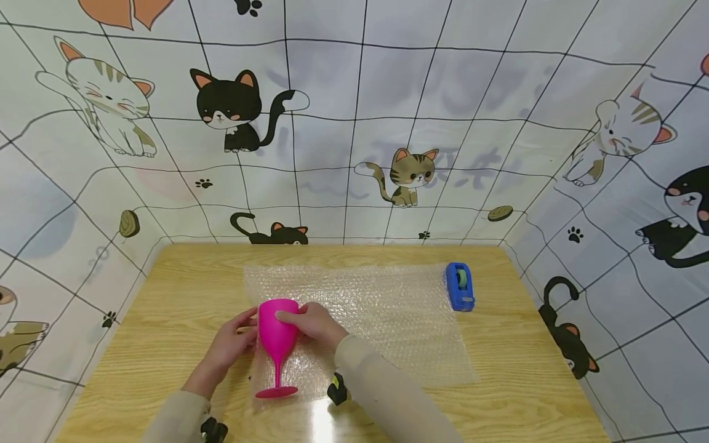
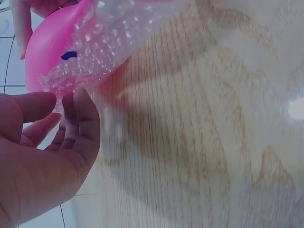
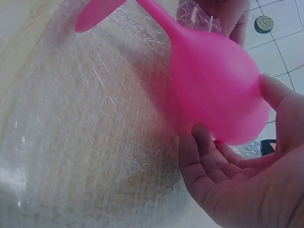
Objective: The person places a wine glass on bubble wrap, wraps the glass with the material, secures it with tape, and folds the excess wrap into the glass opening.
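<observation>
A bright pink goblet (image 1: 279, 337) lies along the left part of a clear bubble wrap sheet (image 1: 388, 326), its round foot toward the near side. My right hand (image 1: 318, 323) holds the bowl near the rim, thumb on top and fingers along the side, as the right wrist view shows. At the bowl's left, my left hand (image 1: 235, 338) pinches the left edge of the wrap. In the left wrist view that edge is raised against the goblet (image 2: 45, 45), with the fingertips (image 2: 80, 97) right at it.
A blue tape dispenser (image 1: 460, 287) with a roll of tape stands at the sheet's far right corner. The wooden table (image 1: 532, 381) is bounded at the back and sides by a cat-patterned cloth (image 1: 332, 141).
</observation>
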Action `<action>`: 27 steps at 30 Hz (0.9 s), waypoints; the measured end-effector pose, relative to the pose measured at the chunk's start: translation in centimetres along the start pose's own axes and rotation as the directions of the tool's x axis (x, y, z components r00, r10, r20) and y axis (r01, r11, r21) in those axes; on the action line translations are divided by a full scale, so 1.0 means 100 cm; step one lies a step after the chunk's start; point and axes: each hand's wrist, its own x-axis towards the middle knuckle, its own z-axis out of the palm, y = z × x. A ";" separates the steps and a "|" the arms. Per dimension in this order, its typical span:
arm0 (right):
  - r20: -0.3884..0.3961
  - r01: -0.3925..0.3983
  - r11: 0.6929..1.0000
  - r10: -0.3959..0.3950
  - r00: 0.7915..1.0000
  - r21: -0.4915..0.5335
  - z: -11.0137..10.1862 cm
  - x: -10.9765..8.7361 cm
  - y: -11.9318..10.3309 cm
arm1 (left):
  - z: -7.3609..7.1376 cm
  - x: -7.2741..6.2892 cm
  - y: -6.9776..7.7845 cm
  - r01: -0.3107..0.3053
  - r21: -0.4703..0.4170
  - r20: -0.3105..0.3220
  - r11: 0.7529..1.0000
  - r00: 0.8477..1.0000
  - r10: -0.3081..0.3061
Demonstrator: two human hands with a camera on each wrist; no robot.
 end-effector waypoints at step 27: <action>0.004 0.021 1.000 -0.021 1.000 -0.020 -0.009 -0.001 0.001 | 0.004 0.000 -0.001 -0.053 0.008 0.017 0.999 0.998 0.053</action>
